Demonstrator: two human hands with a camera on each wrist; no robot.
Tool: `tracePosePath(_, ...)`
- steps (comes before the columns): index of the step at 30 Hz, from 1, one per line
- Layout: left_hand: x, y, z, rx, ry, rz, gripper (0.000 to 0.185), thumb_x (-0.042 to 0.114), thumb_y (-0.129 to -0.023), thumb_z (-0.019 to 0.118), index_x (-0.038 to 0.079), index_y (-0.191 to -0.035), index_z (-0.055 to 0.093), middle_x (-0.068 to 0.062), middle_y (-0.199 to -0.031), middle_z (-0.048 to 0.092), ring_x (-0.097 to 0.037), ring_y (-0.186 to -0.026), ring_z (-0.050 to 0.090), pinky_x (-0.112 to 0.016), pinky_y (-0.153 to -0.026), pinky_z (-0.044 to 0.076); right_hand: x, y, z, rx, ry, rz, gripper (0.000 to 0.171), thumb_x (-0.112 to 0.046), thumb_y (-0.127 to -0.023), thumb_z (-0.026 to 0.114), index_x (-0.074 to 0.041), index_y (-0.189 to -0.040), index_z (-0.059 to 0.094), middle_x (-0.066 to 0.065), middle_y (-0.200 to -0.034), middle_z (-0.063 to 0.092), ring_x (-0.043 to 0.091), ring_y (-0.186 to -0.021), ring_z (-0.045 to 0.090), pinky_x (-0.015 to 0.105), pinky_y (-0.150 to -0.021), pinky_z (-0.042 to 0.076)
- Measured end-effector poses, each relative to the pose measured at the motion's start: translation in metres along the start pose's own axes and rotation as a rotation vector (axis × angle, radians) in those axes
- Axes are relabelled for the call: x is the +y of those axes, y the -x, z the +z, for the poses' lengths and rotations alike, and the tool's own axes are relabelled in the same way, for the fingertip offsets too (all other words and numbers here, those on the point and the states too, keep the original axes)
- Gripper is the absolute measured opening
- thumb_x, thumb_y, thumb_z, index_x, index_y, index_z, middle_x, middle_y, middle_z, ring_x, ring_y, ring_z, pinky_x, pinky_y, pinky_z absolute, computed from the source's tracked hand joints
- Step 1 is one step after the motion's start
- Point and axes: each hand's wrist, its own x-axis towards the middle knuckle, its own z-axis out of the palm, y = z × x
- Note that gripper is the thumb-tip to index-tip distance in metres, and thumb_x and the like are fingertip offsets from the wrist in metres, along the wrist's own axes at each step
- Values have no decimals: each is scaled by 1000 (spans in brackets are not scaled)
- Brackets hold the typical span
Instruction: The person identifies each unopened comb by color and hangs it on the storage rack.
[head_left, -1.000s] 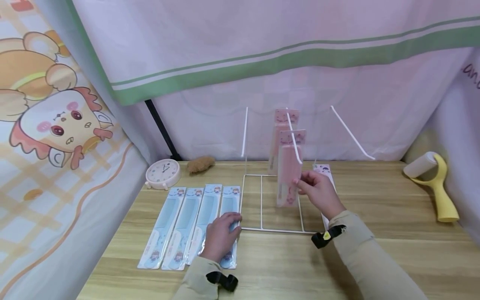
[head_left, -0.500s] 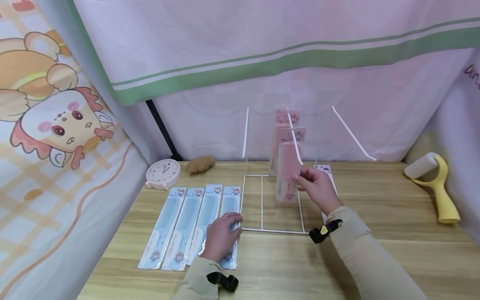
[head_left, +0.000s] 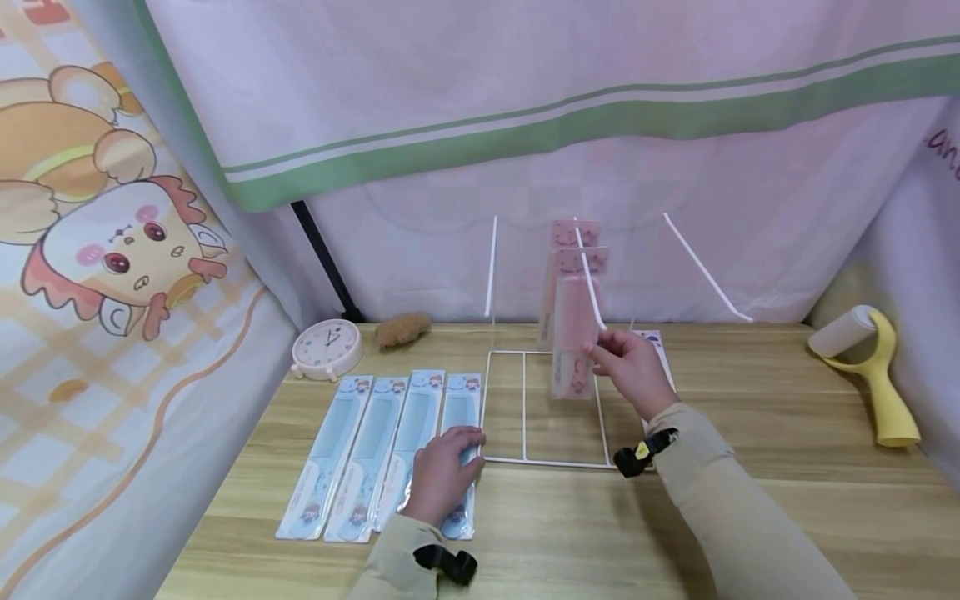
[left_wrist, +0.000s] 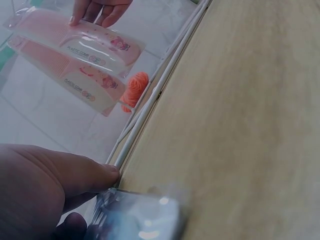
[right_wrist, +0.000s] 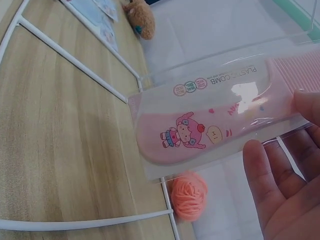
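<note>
Right hand (head_left: 634,372), pinching the pink comb (head_left: 573,329), just nudged it toward the back comb (head_left: 547,296) beyond, so it's probably nearly hung.

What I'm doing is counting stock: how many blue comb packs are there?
4, left of the white rack: leftmost pack, second pack, third pack and, partly under the left hand, fourth pack. Any stacked beneath would be hidden.

It looks to me like a cloth-walled nook: cartoon-print fabric (head_left: 127,233) down one side, a pale curtain (head_left: 555,67) with green stripes behind, a black pole (head_left: 322,258) showing below. The packaged combs (head_left: 378,421) and white hooked rack (head_left: 524,408) on the wood-grain table (head_left: 787,533) suggest a shop display, though I can't tell home from shop.
</note>
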Motion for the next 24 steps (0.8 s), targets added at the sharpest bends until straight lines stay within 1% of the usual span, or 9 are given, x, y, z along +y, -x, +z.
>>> tracePosePath(3,0,-1,1,5,-4,2,27,21,-89,75,18,-117,74,6,-128,66,-25,-118,61,-48,-88,42,0,-3,1,3,-5,1,36,-23,-97,69,8,-115,64,22,-109,68,14,-89,67,34,-78,59)
tracePosePath(7,-1,-1,2,20,-10,17,27,21,-89,75,18,-116,74,6,-127,66,-25,-117,62,-47,-87,42,1,-5,0,-3,-2,11,38,-25,-97,69,8,-117,64,23,-112,68,17,-91,67,38,-80,59)
tracePosePath(10,-2,-1,3,26,-14,26,27,21,-89,75,19,-115,74,6,-127,67,-25,-116,62,-47,-85,42,0,-7,-1,1,8,18,39,-26,-97,69,7,-117,65,23,-113,68,19,-93,67,37,-80,59)
tracePosePath(17,-2,-1,4,23,-15,13,26,21,-89,75,20,-115,74,8,-127,66,-24,-116,62,-45,-85,41,-1,-10,1,19,21,24,36,-26,-97,68,7,-112,64,21,-109,69,14,-88,66,31,-76,59)
tracePosePath(22,-2,0,4,28,-14,12,26,20,-89,76,20,-115,74,8,-127,66,-24,-116,62,-44,-84,41,-2,-14,1,29,61,41,36,-28,-97,68,5,-112,65,19,-108,69,20,-88,65,40,-77,58)
tracePosePath(24,-2,0,4,31,-16,14,27,20,-89,76,20,-115,74,8,-127,67,-23,-116,62,-44,-84,41,-3,-16,2,32,80,48,36,-30,-98,67,3,-112,65,18,-108,69,22,-87,63,42,-76,58)
